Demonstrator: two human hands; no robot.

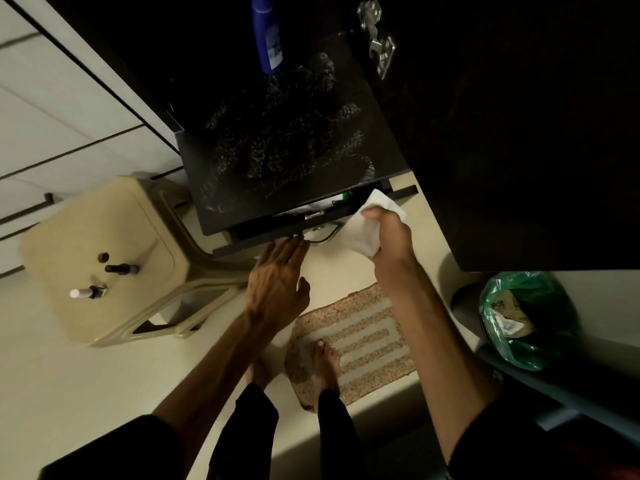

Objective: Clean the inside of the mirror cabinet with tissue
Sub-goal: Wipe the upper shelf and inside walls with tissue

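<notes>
pale floor (pixel 86 393) bears stool (pixel 104 237), mat (pixel 363 341), bin (pixel 467 306).

A beige stool (pixel 104 251) stands at nine o'clock on the pale floor (pixel 86 393), carrying two small bottles (pixel 122 269) lying on its seat. A striped mat (pixel 360 337) lies at six o'clock. At four o'clock sits a bin (pixel 464 306) lined with a green bag (pixel 519 320). A blue bottle (pixel 267 32) hangs at twelve o'clock, a metal hinge (pixel 377 36) just right of it.

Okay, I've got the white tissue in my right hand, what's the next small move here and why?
Probably lift the right hand with the crumpled white tissue onto the dark cabinet shelf: smeary streaks still cover it, and the left hand is flat at the front edge.
</notes>
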